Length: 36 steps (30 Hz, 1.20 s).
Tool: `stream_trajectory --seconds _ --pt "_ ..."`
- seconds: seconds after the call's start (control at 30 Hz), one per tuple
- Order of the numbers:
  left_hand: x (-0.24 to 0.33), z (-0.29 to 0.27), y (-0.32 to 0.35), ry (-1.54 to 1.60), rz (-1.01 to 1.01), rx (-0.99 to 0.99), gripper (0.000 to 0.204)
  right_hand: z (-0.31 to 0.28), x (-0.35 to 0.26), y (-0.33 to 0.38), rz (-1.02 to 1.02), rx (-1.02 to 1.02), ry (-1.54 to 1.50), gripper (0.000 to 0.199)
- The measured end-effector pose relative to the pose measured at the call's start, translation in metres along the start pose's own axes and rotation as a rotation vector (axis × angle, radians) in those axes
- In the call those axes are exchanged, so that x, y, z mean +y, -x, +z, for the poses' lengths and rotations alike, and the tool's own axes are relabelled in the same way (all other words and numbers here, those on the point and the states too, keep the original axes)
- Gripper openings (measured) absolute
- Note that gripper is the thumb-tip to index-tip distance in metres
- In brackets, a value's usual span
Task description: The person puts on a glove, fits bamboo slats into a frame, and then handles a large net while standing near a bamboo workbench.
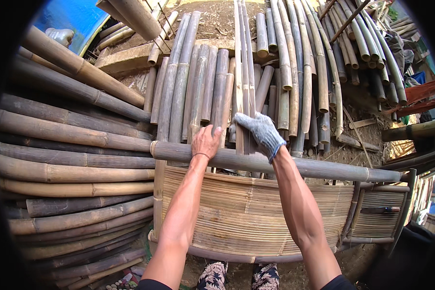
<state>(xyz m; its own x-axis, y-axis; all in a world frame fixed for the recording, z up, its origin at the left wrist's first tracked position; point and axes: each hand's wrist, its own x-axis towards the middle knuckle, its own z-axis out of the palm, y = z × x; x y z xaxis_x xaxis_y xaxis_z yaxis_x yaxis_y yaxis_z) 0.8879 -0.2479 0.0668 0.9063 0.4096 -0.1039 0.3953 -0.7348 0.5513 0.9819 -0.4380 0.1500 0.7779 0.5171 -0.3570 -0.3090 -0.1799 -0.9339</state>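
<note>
1. Bamboo fills this yard: thick poles lie stacked along the left, brown, tan and nearly black, their ends pointing in toward the worker.
2. Beyond the work spot, more cut lengths lie side by side across bare brown earth and a low pale kerb.
3. Bright blue sheeting or a panel shows at the far left corner, and reddish-orange material hangs at the right.
4. Nearest the person stands a bench-like frame with a slatted bamboo panel, and one dark pole runs across its far side.
5. Long, narrow bamboo strips cross over that pole, their near ends just above the slats, the rest reaching away over the cut lengths.
6. Wrapped in a grey knitted glove, the right hand has its fingers clamped around those strips.
7. Bare, the left hand rests on the pole just beside them; its fingertips are hidden, so I cannot tell whether they grip.
8. Over the panel's right section lies a slim dark tool; any marking on it is too small to read.
</note>
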Motion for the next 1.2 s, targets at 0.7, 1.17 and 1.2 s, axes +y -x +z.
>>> stream_trajectory --seconds 0.7,1.17,1.2 --pt "-0.006 -0.013 0.010 -0.062 0.246 -0.183 0.047 0.100 0.093 0.087 -0.103 0.115 0.718 0.038" --pt "-0.007 -0.013 0.066 0.181 0.312 0.074 0.043 0.088 0.083 0.126 0.298 0.257 -0.102 0.034" --pt "-0.007 -0.017 0.073 0.202 0.323 0.097 0.041 0.085 0.086 0.127 0.313 0.244 -0.139 0.034"
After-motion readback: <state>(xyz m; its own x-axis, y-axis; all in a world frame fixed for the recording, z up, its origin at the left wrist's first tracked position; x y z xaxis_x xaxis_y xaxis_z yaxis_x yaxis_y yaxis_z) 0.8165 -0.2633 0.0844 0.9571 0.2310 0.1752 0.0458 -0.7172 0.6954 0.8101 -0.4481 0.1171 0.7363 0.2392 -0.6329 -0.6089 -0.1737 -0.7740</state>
